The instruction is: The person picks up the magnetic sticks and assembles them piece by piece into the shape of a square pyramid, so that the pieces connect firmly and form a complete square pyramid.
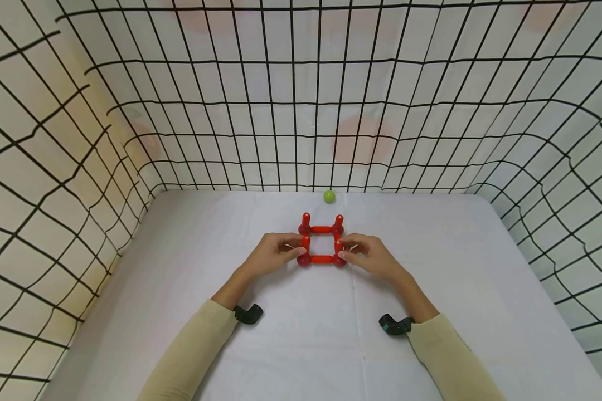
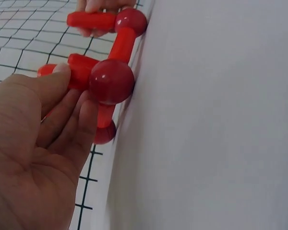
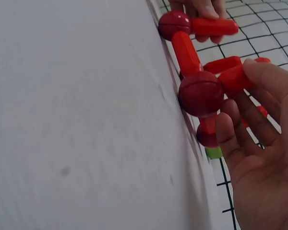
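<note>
A red square frame of rods and balls [image 1: 322,259] rests on the white table, with a ball at each corner and a short rod standing up from each. My left hand [image 1: 273,253] pinches the upright rod at the near left corner between thumb and fingers; its fingertips lie beside the dark red ball [image 2: 112,81]. On the other side my right hand [image 1: 371,255] pinches the near right upright rod [image 3: 235,79], its fingers close by the ball [image 3: 201,93]. The two far upright rods are free of both hands.
Behind the frame, a small green ball [image 1: 329,196] lies near the table's back edge. A white wall covered with black netting [image 1: 321,100] rises at the back and both sides. The white tabletop [image 1: 301,345] extends around the frame.
</note>
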A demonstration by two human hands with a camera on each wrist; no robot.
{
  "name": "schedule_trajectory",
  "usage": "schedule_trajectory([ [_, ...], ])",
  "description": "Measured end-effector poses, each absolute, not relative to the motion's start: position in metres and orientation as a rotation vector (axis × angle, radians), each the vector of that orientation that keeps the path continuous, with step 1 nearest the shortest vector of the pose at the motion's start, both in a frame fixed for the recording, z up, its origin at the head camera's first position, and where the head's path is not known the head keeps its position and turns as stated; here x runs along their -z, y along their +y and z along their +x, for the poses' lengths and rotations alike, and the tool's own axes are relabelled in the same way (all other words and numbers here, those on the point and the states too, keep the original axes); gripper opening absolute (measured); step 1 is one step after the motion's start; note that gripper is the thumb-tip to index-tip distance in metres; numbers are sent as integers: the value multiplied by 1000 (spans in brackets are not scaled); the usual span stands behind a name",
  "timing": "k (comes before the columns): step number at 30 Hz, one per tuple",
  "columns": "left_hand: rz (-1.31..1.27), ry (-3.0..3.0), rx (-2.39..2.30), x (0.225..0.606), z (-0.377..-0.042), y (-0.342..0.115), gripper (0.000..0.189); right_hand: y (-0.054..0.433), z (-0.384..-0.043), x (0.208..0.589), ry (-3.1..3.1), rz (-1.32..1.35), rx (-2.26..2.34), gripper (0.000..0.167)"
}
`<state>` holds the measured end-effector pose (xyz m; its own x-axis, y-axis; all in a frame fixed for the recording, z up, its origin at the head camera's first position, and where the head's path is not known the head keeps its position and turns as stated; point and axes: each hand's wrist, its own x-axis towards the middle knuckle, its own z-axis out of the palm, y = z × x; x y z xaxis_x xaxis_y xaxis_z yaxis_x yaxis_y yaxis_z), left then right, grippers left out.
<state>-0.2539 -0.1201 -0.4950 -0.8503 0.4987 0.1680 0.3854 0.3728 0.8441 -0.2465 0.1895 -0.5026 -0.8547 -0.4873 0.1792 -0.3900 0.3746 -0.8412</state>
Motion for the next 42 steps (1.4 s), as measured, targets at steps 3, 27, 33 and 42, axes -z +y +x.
schedule_trajectory([
  [3,808,2559,-1461,497,-255,-116,35,184,-248,504,2580,-764,1490,28],
  [27,792,2717,-1430,493,-256,-103,46,169,-248,494,2712,-446,1482,41],
  [33,747,2789,-1413,490,-267,-109,93,183,-253,491,2744,-516,1492,77],
  [42,859,2651,-1324,497,-273,-106,101,176,-254,498,2640,-663,1409,84],
])
